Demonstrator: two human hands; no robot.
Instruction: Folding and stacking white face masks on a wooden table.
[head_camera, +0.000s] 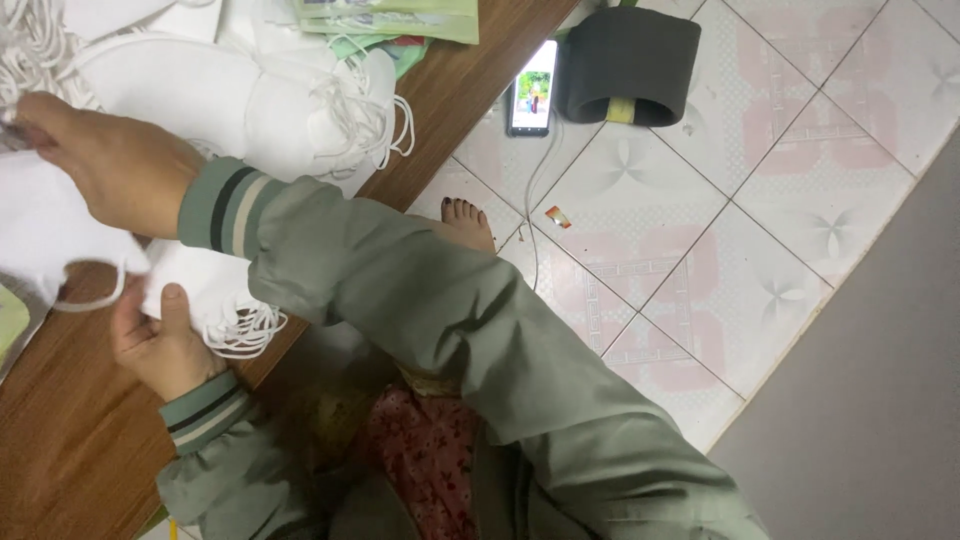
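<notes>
Glossy floor tiles (700, 250), white with pale pink star and border patterns, fill the right side of the view, and a low brown wooden table (60, 440) with a smooth grained top runs diagonally across the left. Take that table as the landmark. On its far end lies a loose heap of white face masks (270, 100), soft and cupped, their thin elastic loops tangled over the table's edge; beyond the heap sit flat pale green packets (400, 20).

Near the table's front edge, the left hand (160, 345) is closed on a white mask (205, 285), thumb pressed flat on the fabric, with cord loops spilling below it. The right hand (105, 165) reaches across above the table, over the left one, its fingers at the frame's edge; it seems pinched on another piece of white fabric (40, 225), though the grip itself is cut off and blurred. Both wrists wear sage green sleeves with striped ribbed cuffs.

Off the table, on the tiles just past its far corner, a smartphone (531, 90) lies with its screen lit, a thin cable trailing from it. Beside it stands a dark grey curved foam band (625, 65). A bare foot (468, 222) with dark painted nails rests against the table's edge.
</notes>
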